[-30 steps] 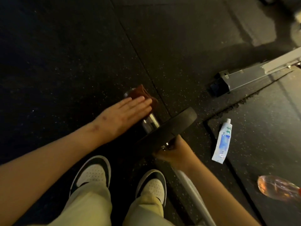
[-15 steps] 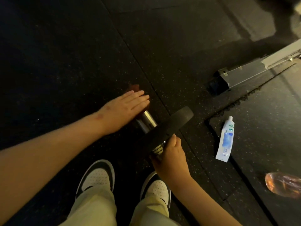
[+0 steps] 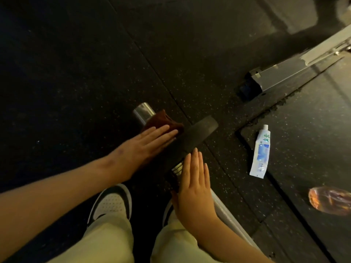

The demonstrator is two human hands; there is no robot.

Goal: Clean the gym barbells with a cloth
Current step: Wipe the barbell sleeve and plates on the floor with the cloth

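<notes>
A long silver metal barbell (image 3: 226, 211) lies on the black rubber floor (image 3: 76, 73) in front of the person. A round black weight plate (image 3: 197, 133) sits on it, and the bar's shiny silver end (image 3: 143, 111) sticks out past the plate. A dark red-brown cloth (image 3: 163, 120) is draped over that end, right up against the plate.

The left hand (image 3: 150, 143) is flat, with its fingers straight and close together, and it presses down on the cloth. The right hand (image 3: 193, 181) is flat too, fingers straight and together, and looks to rest on the bar on the near side of the plate. Neither hand is wrapped round anything.

What could go wrong? The bar is round and no hand grips it, so a hard push might make it roll. Then the cloth could slide off, or fingers could get squashed under the plate. The bar might also roll toward the person's white and black shoes (image 3: 112, 202).

A white and blue squeeze tube (image 3: 261, 152) lies on the floor to the right, well apart from the plate. It has green marks near its cap, but they are too blurry to read. No brand name can be read anywhere. An orange see-through plastic bottle (image 3: 330, 200) lies further off.
</notes>
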